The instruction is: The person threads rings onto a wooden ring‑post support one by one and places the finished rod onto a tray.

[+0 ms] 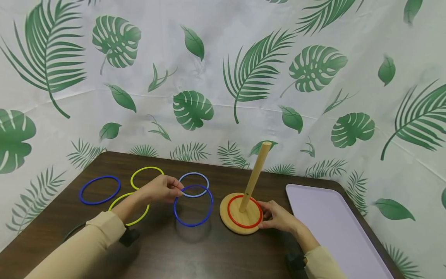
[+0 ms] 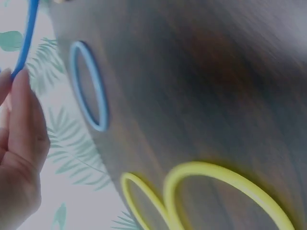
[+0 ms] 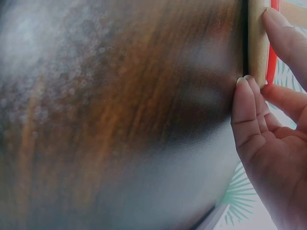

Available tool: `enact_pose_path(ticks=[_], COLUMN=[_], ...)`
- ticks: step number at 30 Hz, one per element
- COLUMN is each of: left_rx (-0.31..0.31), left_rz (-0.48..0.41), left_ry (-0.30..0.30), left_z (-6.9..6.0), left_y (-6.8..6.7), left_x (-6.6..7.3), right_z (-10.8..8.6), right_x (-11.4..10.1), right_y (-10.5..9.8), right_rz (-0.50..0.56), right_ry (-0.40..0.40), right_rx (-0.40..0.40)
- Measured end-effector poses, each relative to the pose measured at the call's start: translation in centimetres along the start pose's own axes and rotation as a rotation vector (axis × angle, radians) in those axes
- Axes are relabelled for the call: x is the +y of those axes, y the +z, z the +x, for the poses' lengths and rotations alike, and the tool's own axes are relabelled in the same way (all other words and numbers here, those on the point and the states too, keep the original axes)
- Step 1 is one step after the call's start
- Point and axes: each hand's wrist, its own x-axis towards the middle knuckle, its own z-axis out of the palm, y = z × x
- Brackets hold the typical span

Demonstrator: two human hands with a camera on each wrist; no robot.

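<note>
In the head view, my left hand [image 1: 163, 189] pinches a dark blue ring [image 1: 191, 225] at its upper left edge; the ring hangs tilted over the table, partly in front of a light blue ring [image 1: 193, 173]. The left wrist view shows the held ring [image 2: 27, 43] between thumb and fingers of the left hand [image 2: 21, 139]. A round wooden base [image 1: 224, 215] with a leaning-looking post [image 1: 256, 178] stands to the right, a red ring [image 1: 228, 209] around the post. My right hand [image 1: 278, 217] grips the base's right edge; fingers and thumb hold it in the right wrist view.
Two yellow rings [image 1: 148, 167] lie on the left half of the dark table [image 1: 167, 252], with another dark blue ring [image 1: 95, 203] further left. A lilac tray [image 1: 320, 213] lies at the right side. Behind the table hangs a leaf-patterned cloth [image 1: 216, 73].
</note>
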Motion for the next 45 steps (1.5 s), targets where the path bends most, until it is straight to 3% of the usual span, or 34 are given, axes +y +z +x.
enact_pose_path(ticks=[10, 20, 25, 34, 45], left_rx=[0.099, 0.117, 0.127, 0.118, 0.128], left_rz=[-0.24, -0.437, -0.479, -0.527, -0.572], left_ry=[0.044, 0.07, 0.066, 0.137, 0.156], left_z=[0.8, 1.1, 1.6, 2.6, 4.1], left_y=[0.6, 2.1, 2.7, 4.1, 6.1], left_x=[3.4, 6.7, 8.1, 10.8, 13.6], right_z=[0.0, 0.1, 0.1, 0.2, 0.2], right_x=[-0.1, 0.2, 0.3, 0.5, 0.3], right_y=[0.0, 0.0, 0.0, 0.1, 0.1], right_rz=[0.009, -0.007, -0.01, -0.005, -0.003], right_ry=[0.012, -0.01, -0.026, -0.033, -0.011], right_rx=[-0.007, -0.008, 0.003, 0.005, 0.001])
